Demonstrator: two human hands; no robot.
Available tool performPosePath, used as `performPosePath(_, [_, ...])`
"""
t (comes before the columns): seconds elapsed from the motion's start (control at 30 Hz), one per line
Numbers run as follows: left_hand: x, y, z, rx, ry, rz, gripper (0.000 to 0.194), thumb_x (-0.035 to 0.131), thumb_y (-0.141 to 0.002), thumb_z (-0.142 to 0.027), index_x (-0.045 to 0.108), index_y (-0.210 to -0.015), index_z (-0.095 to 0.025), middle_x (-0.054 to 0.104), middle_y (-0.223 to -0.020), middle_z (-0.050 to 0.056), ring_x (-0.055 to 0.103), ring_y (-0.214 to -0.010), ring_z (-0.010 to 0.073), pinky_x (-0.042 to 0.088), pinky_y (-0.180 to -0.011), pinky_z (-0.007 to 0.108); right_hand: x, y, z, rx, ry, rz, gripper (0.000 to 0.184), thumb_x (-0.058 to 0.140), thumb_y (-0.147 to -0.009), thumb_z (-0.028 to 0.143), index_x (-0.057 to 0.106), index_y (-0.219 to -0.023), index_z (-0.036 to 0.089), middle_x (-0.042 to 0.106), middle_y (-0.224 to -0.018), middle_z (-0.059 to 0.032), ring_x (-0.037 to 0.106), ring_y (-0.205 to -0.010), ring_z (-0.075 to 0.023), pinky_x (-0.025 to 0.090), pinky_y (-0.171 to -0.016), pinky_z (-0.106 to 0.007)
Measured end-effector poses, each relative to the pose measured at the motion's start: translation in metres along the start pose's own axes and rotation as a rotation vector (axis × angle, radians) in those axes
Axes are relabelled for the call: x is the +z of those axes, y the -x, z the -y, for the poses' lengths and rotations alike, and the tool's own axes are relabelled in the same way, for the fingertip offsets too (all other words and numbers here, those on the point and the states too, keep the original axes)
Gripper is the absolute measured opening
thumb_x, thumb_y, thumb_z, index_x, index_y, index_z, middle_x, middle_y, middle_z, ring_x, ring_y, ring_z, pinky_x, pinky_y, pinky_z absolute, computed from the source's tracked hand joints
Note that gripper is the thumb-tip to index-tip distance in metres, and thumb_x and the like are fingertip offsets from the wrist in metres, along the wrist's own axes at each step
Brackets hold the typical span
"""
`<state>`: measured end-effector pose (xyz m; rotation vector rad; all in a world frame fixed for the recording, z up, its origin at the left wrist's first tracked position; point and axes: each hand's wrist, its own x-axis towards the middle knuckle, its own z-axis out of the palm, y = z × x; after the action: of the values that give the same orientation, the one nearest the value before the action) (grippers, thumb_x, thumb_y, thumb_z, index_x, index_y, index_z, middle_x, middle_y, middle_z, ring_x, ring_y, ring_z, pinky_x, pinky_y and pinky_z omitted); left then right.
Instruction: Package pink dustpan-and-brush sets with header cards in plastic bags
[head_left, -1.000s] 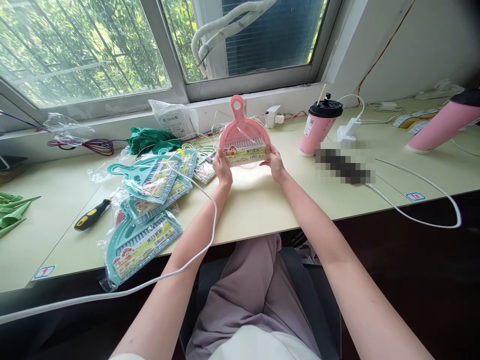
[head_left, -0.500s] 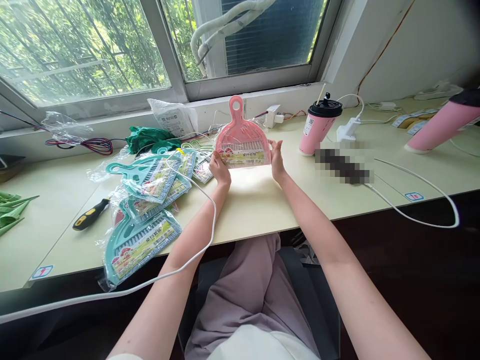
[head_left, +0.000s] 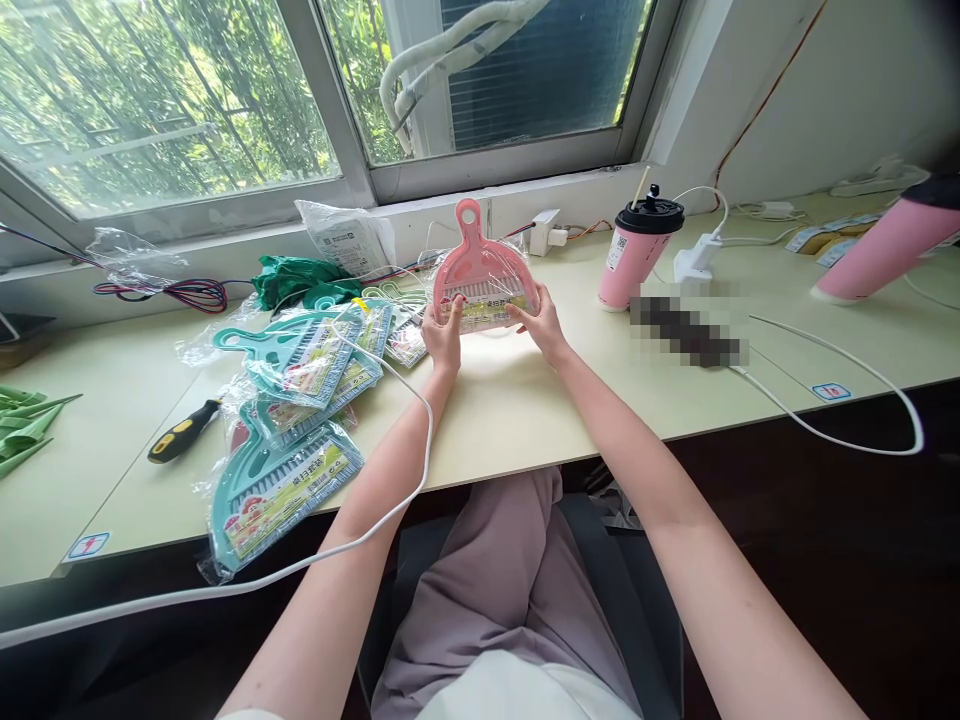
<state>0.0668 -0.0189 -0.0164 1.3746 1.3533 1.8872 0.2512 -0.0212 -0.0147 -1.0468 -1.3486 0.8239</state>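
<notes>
A pink dustpan and brush set (head_left: 484, 268) in clear plastic wrap is held up above the table, handle end at the top and label facing me. My left hand (head_left: 444, 338) grips its lower left corner, thumb on the front. At the lower right edge my right hand (head_left: 541, 325) grips it too, its thumb over the label. Fingers behind the set are partly hidden. To the left of my left hand lies a pile of wrapped turquoise dustpan sets (head_left: 289, 490), overlapping one another.
A white cable (head_left: 379, 525) runs over the pile and my left forearm. Left of the pile lies a black and yellow screwdriver (head_left: 184, 432). A pink cup with a black lid (head_left: 634, 255) and a white charger (head_left: 696, 260) stand on the right. Green leaves (head_left: 30, 425) lie far left.
The pink set has come down slightly and to the left. My thumbs have moved onto its front, and my right hand has shifted inward over the lower right corner.
</notes>
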Motion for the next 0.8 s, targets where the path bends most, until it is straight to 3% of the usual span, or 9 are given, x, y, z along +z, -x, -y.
performPosePath(0.07, [0.001,0.003,-0.005,0.027,-0.006,0.015,0.046,0.078,-0.077,-0.062,0.057,-0.081,-0.021,0.061,-0.079,0.000,0.060,-0.081,0.0173,0.048,-0.078,0.030,-0.002,-0.001,-0.002,-0.003,0.019,-0.031,0.083,0.074,-0.066,0.078,0.050,-0.128,0.028,0.067,-0.127,-0.0097,0.068,-0.101,-0.0240,0.060,-0.057,-0.027])
performPosePath(0.2, [0.002,0.005,-0.009,0.060,-0.022,0.091,0.044,0.083,-0.073,-0.055,0.056,-0.083,-0.022,0.063,-0.082,0.001,0.064,-0.086,0.0188,0.049,-0.080,0.030,-0.003,-0.003,-0.004,0.007,0.067,-0.097,0.082,0.078,-0.066,0.074,0.049,-0.127,0.027,0.067,-0.124,-0.0099,0.068,-0.105,-0.0262,0.063,-0.067,-0.033])
performPosePath(0.4, [0.003,0.008,-0.011,0.099,-0.108,0.047,0.039,0.083,-0.075,-0.049,0.055,-0.079,-0.023,0.062,-0.079,0.000,0.061,-0.083,0.0189,0.046,-0.080,0.030,0.000,0.000,0.000,-0.006,0.136,-0.188,0.076,0.080,-0.069,0.069,0.050,-0.126,0.029,0.069,-0.116,-0.0078,0.069,-0.105,-0.0283,0.062,-0.079,-0.040])
performPosePath(0.63, [0.004,0.009,-0.008,0.091,-0.129,0.025,0.040,0.082,-0.074,-0.051,0.054,-0.077,-0.023,0.058,-0.073,-0.002,0.057,-0.073,0.0171,0.044,-0.073,0.029,0.001,-0.003,-0.008,-0.010,0.241,-0.223,0.067,0.074,-0.074,0.069,0.049,-0.121,0.028,0.070,-0.114,-0.0078,0.068,-0.107,-0.0299,0.058,-0.088,-0.045])
performPosePath(0.8, [0.003,0.005,-0.006,0.082,-0.055,0.078,0.045,0.084,-0.070,-0.057,0.055,-0.078,-0.023,0.064,-0.079,0.000,0.064,-0.083,0.0193,0.049,-0.077,0.030,0.001,-0.001,-0.008,-0.072,0.381,-0.250,0.066,0.069,-0.078,0.072,0.048,-0.124,0.030,0.071,-0.115,-0.0084,0.070,-0.105,-0.0324,0.058,-0.086,-0.048])
